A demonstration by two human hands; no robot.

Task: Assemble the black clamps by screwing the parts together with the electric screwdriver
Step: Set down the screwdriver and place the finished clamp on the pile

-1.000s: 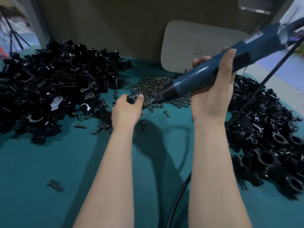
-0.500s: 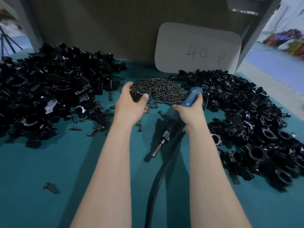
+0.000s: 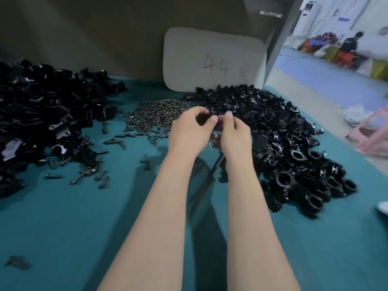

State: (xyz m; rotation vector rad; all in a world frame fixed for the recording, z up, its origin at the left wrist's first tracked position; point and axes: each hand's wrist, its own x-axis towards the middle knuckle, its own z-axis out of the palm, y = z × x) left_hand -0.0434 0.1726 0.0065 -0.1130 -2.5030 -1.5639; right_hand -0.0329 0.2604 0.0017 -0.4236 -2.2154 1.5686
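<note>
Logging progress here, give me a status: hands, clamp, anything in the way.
Left hand and right hand both pinching one black clamp part. Nothing blocking; screw pile just left of hands.

Above the teal table (image 3: 63, 227), left hand (image 3: 189, 132) and right hand (image 3: 236, 134) side by side, fingers (image 3: 213, 119) on one black clamp (image 3: 218, 125).

A pale rounded board (image 3: 214, 59) is standing at the back of the worktop (image 3: 63, 227), and it is showing the handwritten number "44" in thin dark strokes. A further mark is sitting just right of that number, too faint to read. A small blue sign (image 3: 344, 18) on the far wall is showing only as a blur.
</note>
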